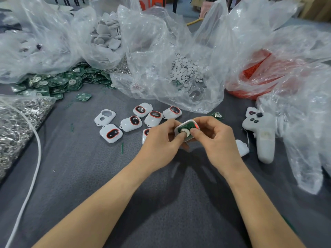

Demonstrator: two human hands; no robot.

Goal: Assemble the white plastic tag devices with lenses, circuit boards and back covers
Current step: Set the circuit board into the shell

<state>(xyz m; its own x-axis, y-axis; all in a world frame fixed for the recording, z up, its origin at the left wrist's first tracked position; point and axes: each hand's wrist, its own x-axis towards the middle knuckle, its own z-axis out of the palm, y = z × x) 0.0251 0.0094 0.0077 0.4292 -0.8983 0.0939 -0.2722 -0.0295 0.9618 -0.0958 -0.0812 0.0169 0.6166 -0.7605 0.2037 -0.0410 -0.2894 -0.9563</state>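
White tag [187, 128], with a green circuit board [192, 125] sitting in its open back, is being held at the centre of the frame above the grey cloth [89, 176]. The left hand [161, 138] and right hand [215, 138] are both gripping it, fingers curled round its edges and thumbs pressing on the board. More tags [111, 133] with red-rimmed lenses are lying just left of the hands, and loose boards [59, 81] are lying heaped at upper left.

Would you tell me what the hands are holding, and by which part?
Left hand and right hand grip one white tag shell by its edges, thumbs on its circuit board.
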